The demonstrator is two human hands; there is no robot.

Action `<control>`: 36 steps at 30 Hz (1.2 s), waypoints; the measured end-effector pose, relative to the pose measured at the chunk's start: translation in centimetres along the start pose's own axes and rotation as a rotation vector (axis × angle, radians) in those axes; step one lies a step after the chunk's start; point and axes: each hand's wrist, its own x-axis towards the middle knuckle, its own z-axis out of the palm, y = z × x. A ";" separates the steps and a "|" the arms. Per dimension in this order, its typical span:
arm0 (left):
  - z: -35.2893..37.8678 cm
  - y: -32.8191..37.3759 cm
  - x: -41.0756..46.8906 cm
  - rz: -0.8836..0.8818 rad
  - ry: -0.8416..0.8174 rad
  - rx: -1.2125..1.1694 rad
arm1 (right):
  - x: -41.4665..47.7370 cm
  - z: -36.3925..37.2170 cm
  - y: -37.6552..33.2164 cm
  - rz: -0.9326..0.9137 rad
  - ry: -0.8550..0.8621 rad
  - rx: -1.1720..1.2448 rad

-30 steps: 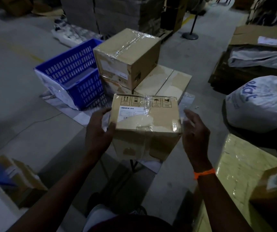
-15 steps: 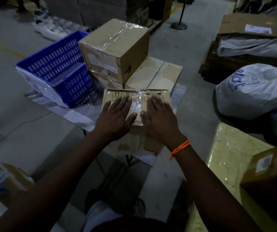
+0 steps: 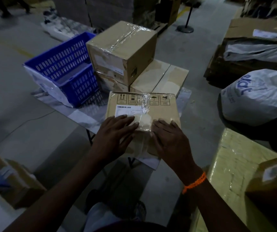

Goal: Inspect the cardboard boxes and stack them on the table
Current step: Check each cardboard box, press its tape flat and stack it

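Both of your hands are lying flat and spread on the near box (image 3: pixel 142 113), gripping nothing: your left hand (image 3: pixel 116 134) is covering its near left corner, and your right hand (image 3: pixel 169 139), with an orange band (image 3: pixel 194 183) at the wrist, is pressing over its near right edge. Between them a strip of clear tape (image 3: pixel 143 124) is running across the top and down the front face. The box is sitting at the near edge of the table (image 3: pixel 84 115), with handling symbols and a white label (image 3: pixel 127 110) facing up. Just behind it, a taller taped box (image 3: pixel 122 51) is standing on a flat lower box (image 3: pixel 161 79), beside a blue basket (image 3: pixel 64 71).

You are probably checking the seal. While smoothing the tape, be keeping your palms flat and your pressure light, so the box is not sliding off the near edge. Be feeling along the seam for lifted ends or dents. When lifting, be taking it by opposite sides, and be aiming squarely at the stack behind, since the taller box is sitting off to one side there.
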 end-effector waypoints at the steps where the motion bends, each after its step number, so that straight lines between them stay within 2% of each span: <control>1: 0.1 0.1 -0.1 -0.019 0.003 -0.017 | -0.3 0.2 -0.2 0.015 0.010 0.014; 7: -0.2 0.8 1.5 -0.097 0.083 -0.150 | 0.4 0.1 -0.1 0.053 0.113 0.098; 10: -0.9 0.3 2.4 -0.218 0.122 -0.184 | 1.4 -0.8 0.9 0.048 0.170 0.146; 12: -1.5 -0.5 3.3 -0.373 0.189 -0.179 | 2.4 -1.3 2.3 0.205 0.177 0.137; 14: -2.3 -1.3 4.3 -0.618 0.146 -0.324 | 3.7 -2.1 3.5 0.481 0.092 0.280; 16: -2.7 -1.7 5.0 -0.806 0.003 -0.556 | 4.7 -3.0 4.0 0.710 -0.098 0.665; 17: -2.6 -1.9 5.0 -0.826 -0.058 -0.651 | 5.0 -3.0 4.1 0.764 -0.188 0.888; 18: -2.5 -1.9 4.5 -0.807 -0.085 -0.707 | 4.9 -2.8 4.1 0.785 -0.244 1.027; 20: -2.5 -1.9 3.4 -0.786 -0.077 -0.734 | 4.3 -2.3 3.7 0.777 -0.279 1.122; 24: -4.5 -1.1 1.8 -0.796 0.088 -0.795 | 3.4 -2.1 1.8 0.722 -0.176 1.183; 31: -11.8 1.7 0.4 -0.638 0.376 -0.864 | 3.8 -6.2 -1.9 0.559 -0.040 1.044; 36: -12.3 4.6 1.4 -0.527 0.470 -0.908 | 4.0 -9.3 -1.6 0.518 0.116 0.950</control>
